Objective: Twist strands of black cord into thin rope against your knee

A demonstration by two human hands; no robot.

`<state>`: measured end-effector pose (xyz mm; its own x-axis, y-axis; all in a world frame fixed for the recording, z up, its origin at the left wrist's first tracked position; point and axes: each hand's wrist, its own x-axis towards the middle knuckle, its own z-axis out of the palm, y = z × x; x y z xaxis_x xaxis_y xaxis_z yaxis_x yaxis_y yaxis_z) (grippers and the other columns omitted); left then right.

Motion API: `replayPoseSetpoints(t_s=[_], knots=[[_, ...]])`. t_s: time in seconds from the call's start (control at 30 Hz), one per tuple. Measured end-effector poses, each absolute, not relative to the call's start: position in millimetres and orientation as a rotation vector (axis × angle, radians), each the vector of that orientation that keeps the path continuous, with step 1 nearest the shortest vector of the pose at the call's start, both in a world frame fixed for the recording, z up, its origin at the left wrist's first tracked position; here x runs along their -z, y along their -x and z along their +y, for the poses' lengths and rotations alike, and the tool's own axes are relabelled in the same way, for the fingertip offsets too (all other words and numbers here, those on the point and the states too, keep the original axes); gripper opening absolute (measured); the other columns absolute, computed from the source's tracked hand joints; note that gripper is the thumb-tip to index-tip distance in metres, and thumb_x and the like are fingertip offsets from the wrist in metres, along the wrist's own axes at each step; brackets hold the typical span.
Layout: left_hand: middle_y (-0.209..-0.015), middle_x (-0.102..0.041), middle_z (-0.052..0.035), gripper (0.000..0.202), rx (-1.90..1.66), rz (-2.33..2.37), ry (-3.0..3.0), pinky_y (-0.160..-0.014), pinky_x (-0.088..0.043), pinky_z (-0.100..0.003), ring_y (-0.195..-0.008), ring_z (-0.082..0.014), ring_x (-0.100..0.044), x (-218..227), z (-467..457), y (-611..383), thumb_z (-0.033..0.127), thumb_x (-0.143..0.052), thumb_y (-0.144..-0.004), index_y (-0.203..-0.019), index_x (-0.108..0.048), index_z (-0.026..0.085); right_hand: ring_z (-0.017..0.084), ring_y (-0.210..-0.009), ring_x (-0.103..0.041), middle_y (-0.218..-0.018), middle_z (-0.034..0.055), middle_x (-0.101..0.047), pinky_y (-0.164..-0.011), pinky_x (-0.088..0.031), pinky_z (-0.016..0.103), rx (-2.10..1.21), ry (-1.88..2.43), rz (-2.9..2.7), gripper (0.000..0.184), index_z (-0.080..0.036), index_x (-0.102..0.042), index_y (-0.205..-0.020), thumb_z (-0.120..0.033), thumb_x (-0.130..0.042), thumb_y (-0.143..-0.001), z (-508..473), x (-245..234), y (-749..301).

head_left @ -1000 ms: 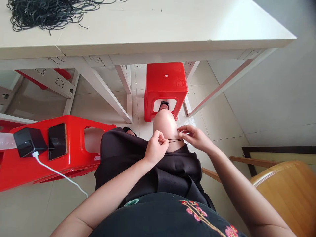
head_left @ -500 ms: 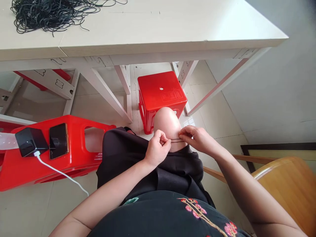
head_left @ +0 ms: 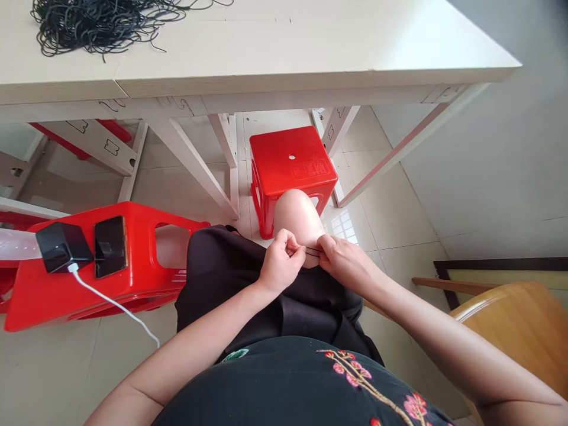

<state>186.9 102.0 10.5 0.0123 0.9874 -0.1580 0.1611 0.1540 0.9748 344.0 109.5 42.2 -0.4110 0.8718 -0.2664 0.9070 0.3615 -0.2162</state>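
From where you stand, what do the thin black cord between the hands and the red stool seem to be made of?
The thin black cord looks like rubber or elastic, from its dull surface, but it is too thin to be sure. The red stool looks like moulded plastic: glossy, with rounded one-piece corners.

Cream laminate table (head_left: 310,41), two panels butted together, carries a loose tangle of thin black elastic cord (head_left: 97,26) at its far left. Beside the knees, a red plastic stool (head_left: 142,228) holds a black charger block (head_left: 63,247), white cable (head_left: 115,305) plugged in, and a black smartphone (head_left: 110,247), on pale tile floor (head_left: 62,367).
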Motion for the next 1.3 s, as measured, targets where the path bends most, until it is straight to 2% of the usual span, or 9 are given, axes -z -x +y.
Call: replayPoseSetpoints(t_s=[0.23, 0.4, 0.57, 0.67, 0.73, 0.8, 0.87, 1.03, 1.3], knots=[[-0.058, -0.042, 0.0062, 0.023, -1.024, 1.412, -1.264, -0.053, -0.036, -0.021, -0.052, -0.0073, -0.040, -15, 97, -184, 0.020, -0.056, -0.071, -0.066, -0.034, 0.021, 0.017, -0.066, -0.057, -0.078, 0.0059, -0.064, -0.052, -0.031, 0.025, 0.662, -1.707, 2.445, 0.011, -0.019, -0.050, -0.082, -0.015, -0.040, -0.079, 124, -41, -346], [-0.057, -0.039, 0.0068, 0.020, -0.981, 1.465, -1.339, -0.052, -0.034, -0.022, -0.050, -0.0070, -0.040, -16, 96, -187, 0.016, -0.053, -0.071, -0.065, -0.034, 0.021, 0.020, -0.065, -0.057, -0.075, 0.0075, -0.063, -0.054, -0.036, 0.028, 0.513, -1.965, 2.271, 0.018, -0.019, -0.056, -0.084, -0.016, -0.040, -0.078, 176, -39, -379], [-0.058, -0.040, 0.0067, 0.021, -1.018, 1.467, -1.270, -0.052, -0.035, -0.021, -0.051, -0.0070, -0.040, -13, 98, -187, 0.017, -0.053, -0.070, -0.065, -0.033, 0.021, 0.033, -0.104, -0.055, -0.111, 0.0222, -0.058, -0.076, -0.047, 0.045, 0.267, -2.462, 2.217, 0.035, -0.012, -0.054, -0.114, -0.019, -0.038, -0.085, 183, -37, -390], [-0.058, -0.041, 0.0064, 0.021, -0.979, 1.457, -1.260, -0.051, -0.034, -0.021, -0.051, -0.0073, -0.040, -14, 98, -186, 0.017, -0.055, -0.070, -0.065, -0.034, 0.021, 0.026, -0.126, -0.043, -0.134, 0.0172, -0.047, -0.099, -0.043, 0.043, 0.696, -2.396, 2.710, 0.043, -0.016, -0.043, -0.129, -0.034, -0.033, -0.092, 153, -33, -355], [-0.058, -0.042, 0.0060, 0.022, -0.949, 1.435, -1.268, -0.051, -0.035, -0.022, -0.052, -0.0079, -0.041, -13, 97, -185, 0.020, -0.057, -0.070, -0.065, -0.035, 0.021, 0.023, -0.139, -0.026, -0.148, 0.0137, -0.031, -0.109, -0.032, 0.046, 0.951, -2.217, 2.845, 0.051, -0.018, -0.030, -0.140, -0.040, -0.026, -0.094, 131, -24, -327], [-0.058, -0.042, 0.0055, 0.024, -0.937, 1.417, -1.263, -0.053, -0.036, -0.023, -0.053, -0.0085, -0.042, -12, 95, -185, 0.024, -0.058, -0.072, -0.064, -0.036, 0.020, 0.027, -0.143, -0.008, -0.154, 0.0124, -0.016, -0.112, -0.019, 0.056, 0.946, -2.163, 2.816, 0.059, -0.019, -0.018, -0.146, -0.046, -0.023, -0.094, 118, -11, -308], [-0.058, -0.042, 0.0052, 0.025, -0.933, 1.407, -1.249, -0.055, -0.037, -0.023, -0.054, -0.0086, -0.043, -10, 93, -184, 0.028, -0.058, -0.073, -0.065, -0.036, 0.020, 0.029, -0.143, 0.000, -0.155, 0.0117, -0.008, -0.110, -0.011, 0.062, 0.882, -2.166, 2.754, 0.064, -0.021, -0.011, -0.147, -0.051, -0.021, -0.092, 113, 2, -300], [-0.059, -0.038, 0.0059, 0.023, -0.980, 1.395, -1.235, -0.053, -0.035, -0.023, -0.053, -0.0077, -0.039, -9, 101, -182, 0.019, -0.057, -0.071, -0.065, -0.034, 0.020, 0.032, -0.142, 0.004, -0.156, 0.0106, -0.003, -0.109, -0.013, 0.063, 0.784, -2.231, 2.688, 0.067, -0.023, -0.016, -0.147, -0.058, -0.016, -0.090, 132, 10, -305], [-0.058, -0.039, 0.0069, 0.026, -1.119, 1.347, -1.136, -0.051, -0.034, -0.021, -0.052, -0.0067, -0.039, -8, 123, -164, 0.016, -0.062, -0.065, -0.066, -0.036, 0.020, 0.035, -0.142, 0.000, -0.155, 0.0107, -0.004, -0.105, -0.014, 0.067, 0.579, -2.333, 2.625, 0.061, -0.026, -0.016, -0.147, -0.053, -0.020, -0.092, 173, -5, -279]])
